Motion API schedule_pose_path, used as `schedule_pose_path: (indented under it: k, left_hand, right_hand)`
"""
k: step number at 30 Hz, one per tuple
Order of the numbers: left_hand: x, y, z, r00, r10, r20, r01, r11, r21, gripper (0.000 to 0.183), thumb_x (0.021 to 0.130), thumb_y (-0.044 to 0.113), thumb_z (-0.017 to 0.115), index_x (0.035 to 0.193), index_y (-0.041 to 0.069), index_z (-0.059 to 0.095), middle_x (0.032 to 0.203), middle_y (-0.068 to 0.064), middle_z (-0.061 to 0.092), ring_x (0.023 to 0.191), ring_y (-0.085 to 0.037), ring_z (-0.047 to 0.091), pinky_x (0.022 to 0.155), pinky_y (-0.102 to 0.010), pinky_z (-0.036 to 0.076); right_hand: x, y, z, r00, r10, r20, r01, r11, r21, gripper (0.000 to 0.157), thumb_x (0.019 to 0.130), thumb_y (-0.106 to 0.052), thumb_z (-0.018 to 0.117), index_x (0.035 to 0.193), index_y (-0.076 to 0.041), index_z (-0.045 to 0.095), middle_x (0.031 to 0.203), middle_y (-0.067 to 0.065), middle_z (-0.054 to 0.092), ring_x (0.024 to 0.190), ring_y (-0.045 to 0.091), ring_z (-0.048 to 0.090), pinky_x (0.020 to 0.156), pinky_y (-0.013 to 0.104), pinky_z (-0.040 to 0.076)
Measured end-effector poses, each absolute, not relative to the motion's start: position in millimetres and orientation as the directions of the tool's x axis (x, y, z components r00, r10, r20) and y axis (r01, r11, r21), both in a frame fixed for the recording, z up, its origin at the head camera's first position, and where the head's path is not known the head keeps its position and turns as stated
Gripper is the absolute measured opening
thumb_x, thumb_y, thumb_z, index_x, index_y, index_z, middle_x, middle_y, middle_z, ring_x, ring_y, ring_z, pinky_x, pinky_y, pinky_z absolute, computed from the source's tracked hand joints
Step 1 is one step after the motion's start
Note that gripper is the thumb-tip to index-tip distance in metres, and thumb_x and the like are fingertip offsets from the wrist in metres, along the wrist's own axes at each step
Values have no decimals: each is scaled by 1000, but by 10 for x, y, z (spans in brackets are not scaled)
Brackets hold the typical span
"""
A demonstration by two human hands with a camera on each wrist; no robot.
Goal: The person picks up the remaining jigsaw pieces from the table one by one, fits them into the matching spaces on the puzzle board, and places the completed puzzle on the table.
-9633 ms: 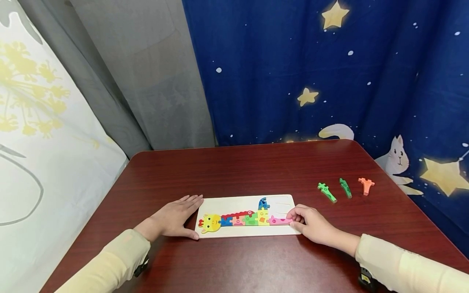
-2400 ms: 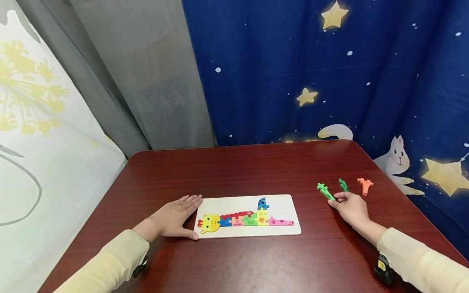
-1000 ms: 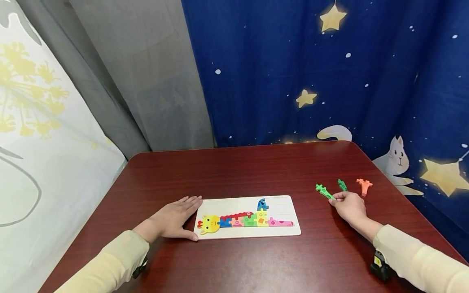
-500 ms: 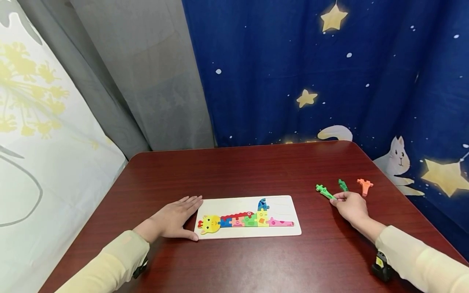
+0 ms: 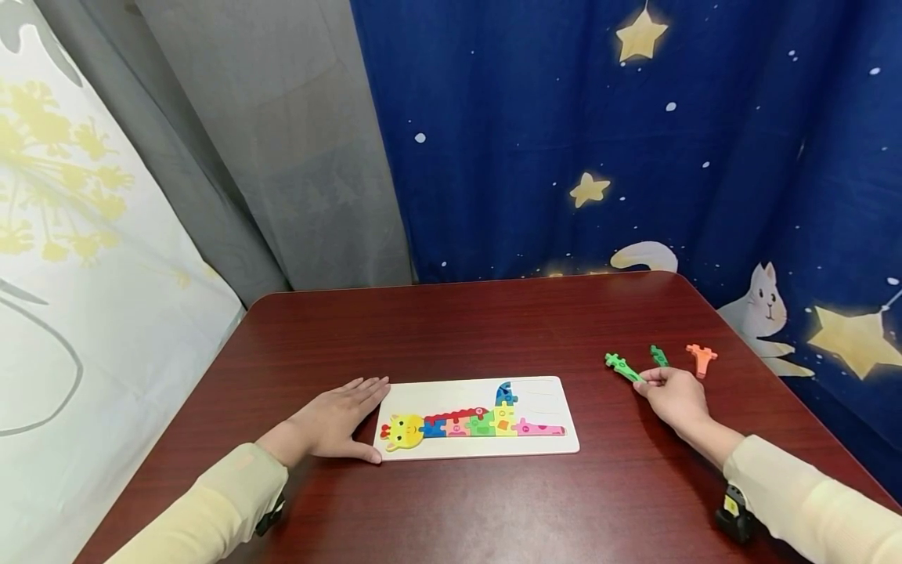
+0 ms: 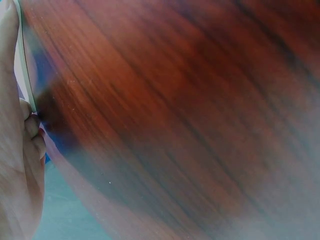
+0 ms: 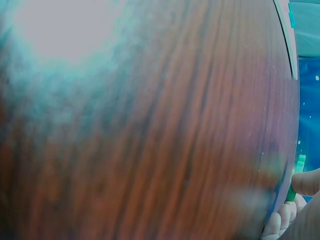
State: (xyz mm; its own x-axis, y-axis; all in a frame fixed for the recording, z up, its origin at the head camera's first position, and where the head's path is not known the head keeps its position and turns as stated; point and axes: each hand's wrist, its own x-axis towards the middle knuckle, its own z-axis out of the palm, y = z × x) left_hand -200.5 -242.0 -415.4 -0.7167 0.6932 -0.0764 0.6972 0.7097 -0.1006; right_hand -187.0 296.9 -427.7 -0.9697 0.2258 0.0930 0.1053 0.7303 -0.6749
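My right hand (image 5: 672, 401) pinches the near end of a light green puzzle piece (image 5: 622, 366) between thumb and fingers, at the right side of the table. In the right wrist view that green piece (image 7: 300, 164) sticks up past the thumb at the right edge. My left hand (image 5: 337, 417) lies with straight fingers against the left end of a white puzzle board (image 5: 451, 391). On the board lies a giraffe of coloured pieces: a yellow head (image 5: 405, 431), a red mane (image 5: 458, 413), several body pieces, a blue piece (image 5: 504, 393) and a pink leg (image 5: 540, 429).
Just beyond the right hand lies a dark green puzzle piece (image 5: 658, 356), its near end hidden by the fingers. An orange puzzle piece (image 5: 701, 359) sits to its right. The brown table (image 5: 451, 329) ends at a grey curtain (image 5: 331, 196) and a blue starry curtain (image 5: 507, 157).
My right hand has gone from the pink leg on the board to the light green piece at the right. Over the last second that piece has barely shifted. The left hand stays put.
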Motion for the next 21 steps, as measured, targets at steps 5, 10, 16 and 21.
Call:
schedule_pose_path:
  k: [5, 10, 16, 21]
  left_hand:
    - [-2007, -2420, -4154, -720, 689, -81, 693, 713, -105, 114, 76, 88, 36, 153, 5, 28, 157, -9, 28, 143, -26, 26, 115, -41, 23]
    - [-2014, -2419, -4154, -718, 691, -81, 696, 710, -108, 114, 76, 88, 35, 153, 5, 28, 157, -9, 28, 143, -26, 26, 115, -41, 23]
    - [-2019, -2422, -4153, -719, 690, -85, 695, 711, -106, 114, 76, 88, 35, 154, 6, 27, 157, -9, 27, 143, -27, 26, 115, -41, 24]
    - [-2012, -2422, -4151, -720, 688, -88, 694, 714, -99, 114, 76, 88, 36, 154, 6, 27, 157, -9, 27, 143, -26, 26, 115, -41, 24]
  right_hand:
    - [-1878, 2945, -4275, -971, 221, 96, 97, 722, -685, 22, 89, -16, 68, 98, 4, 70, 86, 11, 69, 82, 29, 60, 66, 35, 42]
    - [-1891, 2914, -4266, -967, 220, 128, 74, 723, -686, 23, 88, -16, 69, 99, 4, 70, 83, 8, 69, 78, 24, 60, 66, 33, 42]
    - [-1900, 2861, -4237, -959, 197, 203, 12, 744, -668, 20, 87, -15, 71, 95, 3, 71, 77, 4, 67, 70, 17, 58, 63, 32, 43]
    - [-1895, 2810, -4224, -957, 179, 229, -20, 746, -666, 18, 86, -14, 72, 94, 2, 71, 75, 4, 67, 67, 14, 57, 61, 32, 44]
